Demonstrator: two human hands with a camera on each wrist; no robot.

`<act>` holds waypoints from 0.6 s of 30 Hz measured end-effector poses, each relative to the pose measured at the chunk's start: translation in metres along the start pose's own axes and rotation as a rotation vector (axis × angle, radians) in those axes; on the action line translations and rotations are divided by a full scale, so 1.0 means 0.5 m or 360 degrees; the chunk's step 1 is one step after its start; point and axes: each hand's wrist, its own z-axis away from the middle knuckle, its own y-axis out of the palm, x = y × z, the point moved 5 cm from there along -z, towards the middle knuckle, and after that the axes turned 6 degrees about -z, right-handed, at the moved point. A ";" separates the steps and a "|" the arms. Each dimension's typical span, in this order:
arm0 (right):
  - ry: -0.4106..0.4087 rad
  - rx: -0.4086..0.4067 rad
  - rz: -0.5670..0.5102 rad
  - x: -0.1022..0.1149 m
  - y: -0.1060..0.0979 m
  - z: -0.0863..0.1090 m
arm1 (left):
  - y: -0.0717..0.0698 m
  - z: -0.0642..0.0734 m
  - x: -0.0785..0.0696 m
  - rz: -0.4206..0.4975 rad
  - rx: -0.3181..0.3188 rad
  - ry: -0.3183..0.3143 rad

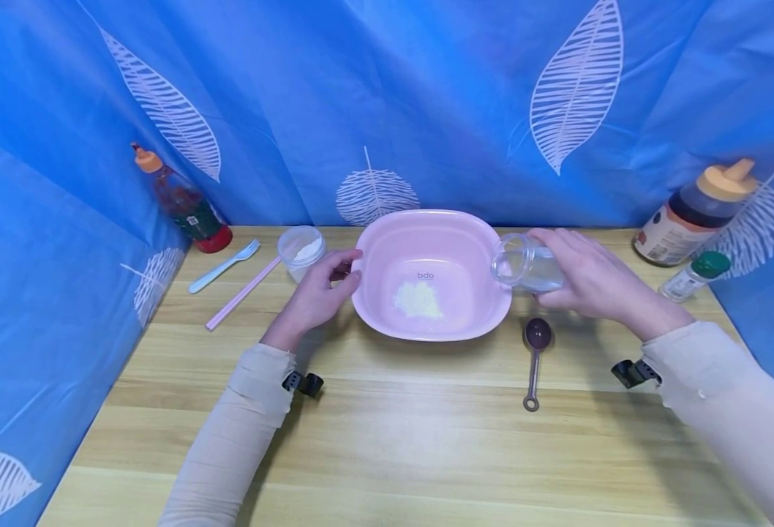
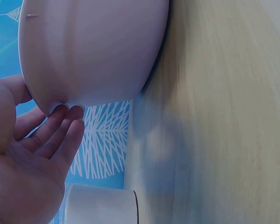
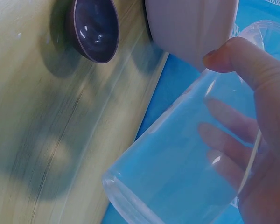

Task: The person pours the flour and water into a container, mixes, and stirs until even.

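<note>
A pink basin [image 1: 434, 334] sits on the table with a patch of pale powder [image 1: 418, 300] on its floor. My left hand [image 1: 321, 289] pinches its left rim; the left wrist view shows the thumb at the rim's edge and the fingertips against the basin's outer wall [image 2: 107, 51]. In my right hand [image 1: 587, 274] is a clear cup [image 3: 177, 140] of clear liquid, gripped around its side. It leans well over to the left, its mouth at the basin's right rim. Through the cup wall in the right wrist view, several fingers show behind it.
Right of the basin lies a brown measuring spoon [image 1: 536, 337]. A lidded tub of white powder [image 1: 301, 252], pink chopsticks [image 1: 242, 294], a blue fork [image 1: 224, 266] and a red sauce bottle [image 1: 192, 205] stand left. A dark sauce bottle [image 1: 690, 216] and a green-capped shaker [image 1: 695, 277] are at right.
</note>
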 end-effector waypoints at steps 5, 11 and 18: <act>-0.0003 0.0014 0.0003 -0.002 -0.001 0.001 | 0.000 -0.002 0.001 -0.0009 0.0003 -0.0007; 0.0005 0.0042 0.0023 -0.003 -0.003 0.000 | 0.000 -0.002 -0.001 -0.0014 0.0000 -0.0002; 0.0041 0.0098 0.0062 0.001 -0.005 -0.004 | -0.001 -0.001 -0.001 -0.0015 -0.0010 0.0013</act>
